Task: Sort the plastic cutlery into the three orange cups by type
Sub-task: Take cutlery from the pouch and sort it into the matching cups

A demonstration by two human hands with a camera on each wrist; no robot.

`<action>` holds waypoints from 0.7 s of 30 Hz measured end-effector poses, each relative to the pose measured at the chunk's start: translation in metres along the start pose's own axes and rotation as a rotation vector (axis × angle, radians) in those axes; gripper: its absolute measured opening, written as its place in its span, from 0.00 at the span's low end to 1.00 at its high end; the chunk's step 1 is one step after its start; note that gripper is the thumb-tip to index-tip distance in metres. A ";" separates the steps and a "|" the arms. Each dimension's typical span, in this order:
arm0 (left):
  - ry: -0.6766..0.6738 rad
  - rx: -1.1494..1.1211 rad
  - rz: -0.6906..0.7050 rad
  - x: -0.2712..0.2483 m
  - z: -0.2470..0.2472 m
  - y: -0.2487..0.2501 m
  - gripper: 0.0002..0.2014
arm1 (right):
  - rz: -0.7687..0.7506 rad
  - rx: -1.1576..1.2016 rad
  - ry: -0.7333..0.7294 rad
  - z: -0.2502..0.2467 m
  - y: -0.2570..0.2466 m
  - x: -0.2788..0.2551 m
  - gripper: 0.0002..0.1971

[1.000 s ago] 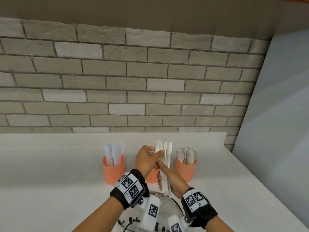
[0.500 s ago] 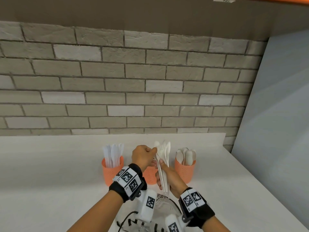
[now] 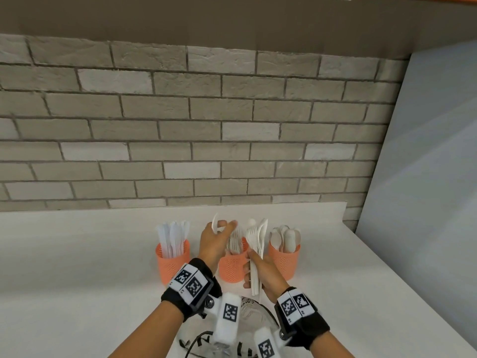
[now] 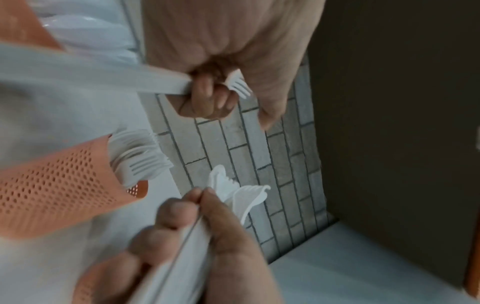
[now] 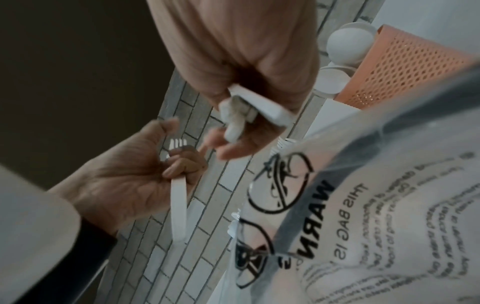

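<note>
Cutlery is nearly sorted: the left hand [image 3: 215, 239] pinches one fork [image 4: 237, 86] just above the middle cup [image 3: 231, 270], which already holds forks. The right hand [image 3: 263, 272] grips a bundle of forks and spoons [image 3: 255, 244] upright beside it. Knives fill the left cup [image 3: 171, 264], spoons the right cup [image 3: 285, 259], all near the desk [image 3: 77, 254]'s back edge. Next, I'd judge, the fork needs lowering handle-first into the middle cup.
</note>
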State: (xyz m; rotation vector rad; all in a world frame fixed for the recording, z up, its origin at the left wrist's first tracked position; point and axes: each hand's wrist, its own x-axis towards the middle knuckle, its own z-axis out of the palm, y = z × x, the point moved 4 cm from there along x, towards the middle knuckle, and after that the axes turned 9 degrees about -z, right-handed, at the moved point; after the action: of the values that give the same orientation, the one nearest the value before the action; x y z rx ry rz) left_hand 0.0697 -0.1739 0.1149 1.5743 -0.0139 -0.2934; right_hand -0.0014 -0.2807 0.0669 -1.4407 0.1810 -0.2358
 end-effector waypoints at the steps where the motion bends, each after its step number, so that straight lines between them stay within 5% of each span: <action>1: -0.018 0.047 0.037 -0.003 0.003 0.001 0.10 | -0.005 -0.013 0.009 0.000 0.000 0.001 0.12; 14: 0.017 0.421 0.199 -0.017 0.035 -0.002 0.08 | -0.072 -0.116 0.006 0.006 0.002 0.002 0.16; 21: 0.151 -0.097 0.179 -0.002 0.019 0.032 0.01 | -0.064 -0.188 -0.015 0.003 -0.001 -0.001 0.11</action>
State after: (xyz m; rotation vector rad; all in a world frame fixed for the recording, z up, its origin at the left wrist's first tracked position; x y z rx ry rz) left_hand 0.0692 -0.1931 0.1467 1.4838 -0.0228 -0.0340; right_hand -0.0012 -0.2780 0.0683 -1.6363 0.1475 -0.2658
